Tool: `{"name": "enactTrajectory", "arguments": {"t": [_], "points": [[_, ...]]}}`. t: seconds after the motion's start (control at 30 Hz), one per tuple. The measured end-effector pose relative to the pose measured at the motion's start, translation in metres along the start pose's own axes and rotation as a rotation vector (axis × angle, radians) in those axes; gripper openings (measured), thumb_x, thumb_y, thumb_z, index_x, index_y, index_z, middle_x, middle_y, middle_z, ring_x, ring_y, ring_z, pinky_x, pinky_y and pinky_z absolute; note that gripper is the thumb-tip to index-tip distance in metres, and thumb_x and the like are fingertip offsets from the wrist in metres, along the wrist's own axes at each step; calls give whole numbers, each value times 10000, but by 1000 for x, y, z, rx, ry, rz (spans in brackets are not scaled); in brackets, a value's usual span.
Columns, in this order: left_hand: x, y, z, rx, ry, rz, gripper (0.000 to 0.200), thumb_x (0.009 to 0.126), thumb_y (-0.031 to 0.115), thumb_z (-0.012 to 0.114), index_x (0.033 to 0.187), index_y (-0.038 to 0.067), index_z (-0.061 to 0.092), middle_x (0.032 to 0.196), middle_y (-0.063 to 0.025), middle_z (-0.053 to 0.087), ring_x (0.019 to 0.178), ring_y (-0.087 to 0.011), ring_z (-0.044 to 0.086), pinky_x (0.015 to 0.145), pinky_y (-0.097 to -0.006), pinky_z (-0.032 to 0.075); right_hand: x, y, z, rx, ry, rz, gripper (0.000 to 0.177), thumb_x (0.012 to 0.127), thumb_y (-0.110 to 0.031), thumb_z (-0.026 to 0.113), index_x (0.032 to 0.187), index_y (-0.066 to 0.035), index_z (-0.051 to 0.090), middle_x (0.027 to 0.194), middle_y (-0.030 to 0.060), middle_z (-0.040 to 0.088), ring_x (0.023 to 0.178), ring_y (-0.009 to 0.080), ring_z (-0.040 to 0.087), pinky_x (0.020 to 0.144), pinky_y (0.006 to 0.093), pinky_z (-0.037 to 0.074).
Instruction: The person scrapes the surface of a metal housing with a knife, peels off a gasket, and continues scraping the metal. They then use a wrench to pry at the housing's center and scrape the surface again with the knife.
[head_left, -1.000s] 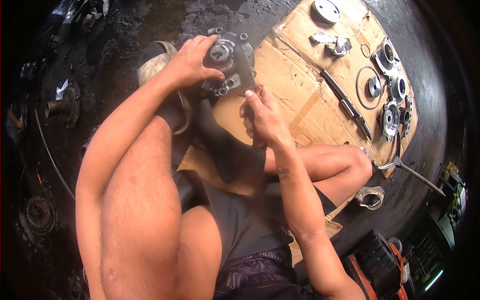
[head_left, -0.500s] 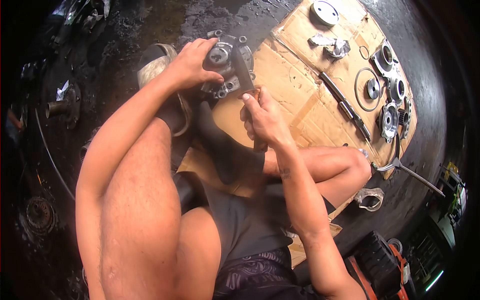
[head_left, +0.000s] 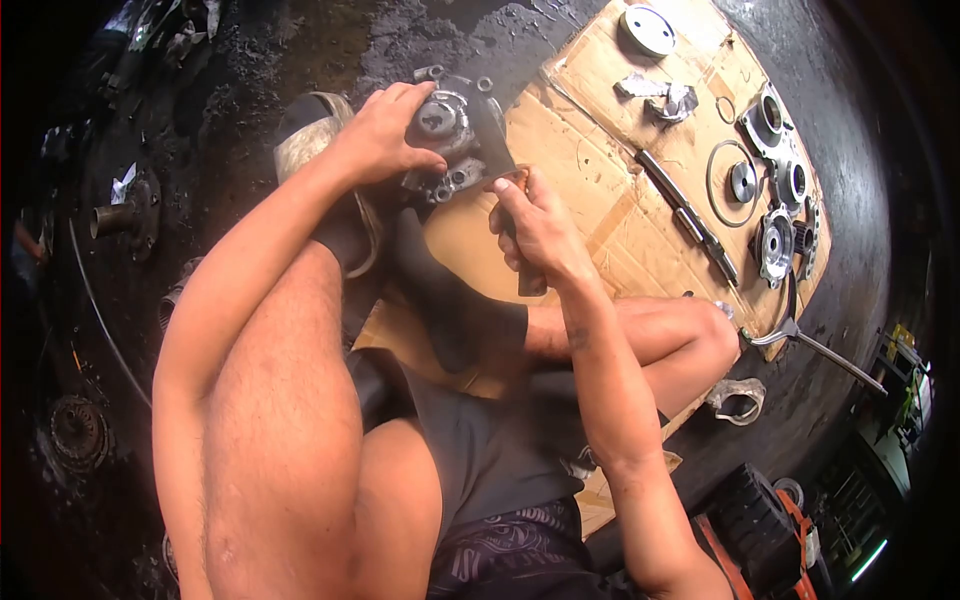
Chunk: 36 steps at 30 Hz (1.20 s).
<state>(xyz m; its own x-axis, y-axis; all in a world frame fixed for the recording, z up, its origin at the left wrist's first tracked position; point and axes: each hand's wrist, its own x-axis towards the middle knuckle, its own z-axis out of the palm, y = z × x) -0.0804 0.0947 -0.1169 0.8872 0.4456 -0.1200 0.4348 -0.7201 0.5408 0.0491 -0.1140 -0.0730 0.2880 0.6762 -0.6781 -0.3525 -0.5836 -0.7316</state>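
Note:
A grey cast-metal housing with bolt bosses around its edge sits near my feet, above the cardboard's left end. My left hand grips its left side, thumb toward me and fingers over the far edge. In my right hand is a knife, my fingers wrapped round its handle and the thumb along the top near the blade. The broad dark blade lies over the housing's right side, pointing away from me.
Flattened cardboard lies to the right. On it are a round metal disc, a long steel shaft, crumpled foil-like scrap, a thin ring and several metal housings. A flanged pipe stands on the dark floor at left.
My right hand has shifted slightly right, and the knife blade has turned so its flat shows broader over the housing's right edge. My left hand keeps its grip.

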Motion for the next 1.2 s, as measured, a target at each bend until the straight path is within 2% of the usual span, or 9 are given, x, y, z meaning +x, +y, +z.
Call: {"name": "enactTrajectory", "arguments": {"t": [0.2,0.3,0.63,1.03,1.13,1.2], "points": [[0,0,-1,-5,-5,1,1013,638,397,889,1441,0,415,1384,-191,495,1311,-362,449,1108,-412,373,4,0,-8,21,-20,-3,211,1032,-261,502,1103,-62,513,709,33,544,447,79,465,383,244,395],[1,0,-2,-8,-7,1,1016,637,394,891,1443,1,413,1388,-190,491,1314,-361,447,1109,-412,372,-4,-6,-4,-70,-20,5,186,1024,-232,517,1009,-54,463,654,30,535,442,95,474,370,272,407],[0,1,-1,-23,-13,-20,1021,629,373,899,1448,9,410,1394,-186,487,1318,-362,443,1118,-413,366,4,-1,-12,8,-37,18,169,1027,-235,508,1029,-69,473,649,23,535,444,89,467,372,267,403],[0,0,-1,-27,-6,-3,1018,628,376,897,1443,6,412,1389,-186,486,1316,-363,443,1116,-415,367,8,-9,-19,-214,0,-5,194,1018,-252,519,1036,-63,474,652,17,539,454,100,480,387,288,416],[0,1,-1,-38,-14,-20,1019,626,370,899,1446,12,409,1390,-185,485,1315,-366,443,1117,-419,367,8,-8,-26,-128,-12,-17,196,1018,-247,525,1036,-56,481,680,31,563,470,105,503,395,288,427],[0,2,-2,-36,-15,-26,1020,626,371,898,1447,15,407,1390,-185,485,1315,-367,442,1116,-421,367,15,5,-33,99,0,-99,197,1022,-242,530,1087,-56,520,726,51,591,488,94,512,414,249,434]]}}
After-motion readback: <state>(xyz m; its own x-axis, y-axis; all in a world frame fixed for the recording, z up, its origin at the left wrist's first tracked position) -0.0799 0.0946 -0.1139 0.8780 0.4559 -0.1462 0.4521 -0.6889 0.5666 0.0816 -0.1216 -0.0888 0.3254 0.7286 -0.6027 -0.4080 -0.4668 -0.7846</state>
